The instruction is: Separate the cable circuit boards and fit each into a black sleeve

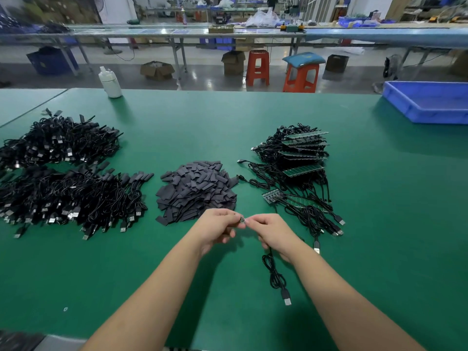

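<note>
Just in front of the heap of black sleeves (196, 190) on the green desk (379, 224), the left hand (217, 230) and the right hand (272, 233) meet fingertip to fingertip, both pinching a small circuit board (242, 219) between them (too small to make out any detail), while its black cable (274, 274) hangs below the right hand and trails toward the viewer, ending in a USB plug. Right of the sleeves lies a stack of joined boards with cables (298, 158); left of them sprawl piles of sleeved cables (63, 178), and a blue tray (428, 102) sits far right of them.
</note>
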`<move>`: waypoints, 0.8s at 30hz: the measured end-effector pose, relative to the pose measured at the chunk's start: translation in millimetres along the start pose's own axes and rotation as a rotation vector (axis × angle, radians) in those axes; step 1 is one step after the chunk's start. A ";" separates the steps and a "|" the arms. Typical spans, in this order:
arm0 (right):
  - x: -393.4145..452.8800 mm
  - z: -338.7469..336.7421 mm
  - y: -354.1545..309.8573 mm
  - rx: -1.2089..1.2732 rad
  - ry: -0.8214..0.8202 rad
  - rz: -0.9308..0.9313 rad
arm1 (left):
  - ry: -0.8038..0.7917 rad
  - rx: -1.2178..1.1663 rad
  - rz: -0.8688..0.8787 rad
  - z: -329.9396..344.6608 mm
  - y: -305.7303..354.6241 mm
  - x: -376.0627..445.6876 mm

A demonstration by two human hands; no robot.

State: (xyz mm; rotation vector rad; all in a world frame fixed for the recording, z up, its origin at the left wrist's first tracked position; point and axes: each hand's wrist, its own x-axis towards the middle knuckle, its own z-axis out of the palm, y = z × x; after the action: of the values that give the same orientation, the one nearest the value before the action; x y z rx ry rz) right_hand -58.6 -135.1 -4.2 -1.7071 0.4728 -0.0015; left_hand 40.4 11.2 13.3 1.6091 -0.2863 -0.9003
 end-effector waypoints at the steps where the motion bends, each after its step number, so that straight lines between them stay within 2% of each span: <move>1: 0.4 2.6 1.7 0.029 0.004 0.017 | 0.016 0.075 0.012 -2.0 -4.0 0.6; 4: 3.1 9.1 6.9 0.142 0.003 0.093 | 0.216 0.443 0.118 -13.3 -13.6 3.3; 7: 4.6 13.7 13.6 0.205 0.030 0.131 | 0.587 0.825 0.250 -45.3 -19.8 2.2; 8: 4.8 14.6 16.5 0.234 0.050 0.144 | 0.686 0.896 0.265 -59.9 -23.1 1.8; 10: 4.9 15.8 22.5 0.279 0.076 0.164 | 0.775 0.985 0.196 -90.0 -32.8 3.3; 12: 5.3 16.2 27.6 0.260 0.076 0.168 | 0.756 1.057 0.059 -114.5 -44.1 4.5; 14: 5.2 16.6 30.9 0.205 0.061 0.160 | 0.713 1.076 -0.005 -130.9 -54.0 4.8; 18: 3.0 16.0 34.5 0.161 0.035 0.129 | 0.709 0.938 0.049 -144.8 -58.5 5.4; 24: 0.2 13.2 37.4 0.133 0.016 0.100 | 0.557 0.939 -0.051 -160.7 -44.8 5.2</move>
State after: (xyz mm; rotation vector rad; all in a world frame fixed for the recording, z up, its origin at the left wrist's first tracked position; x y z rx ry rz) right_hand -66.4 -126.9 -42.2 -1.5527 0.5576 0.0251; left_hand 140.8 136.8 -31.6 2.6609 -0.2871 -0.2964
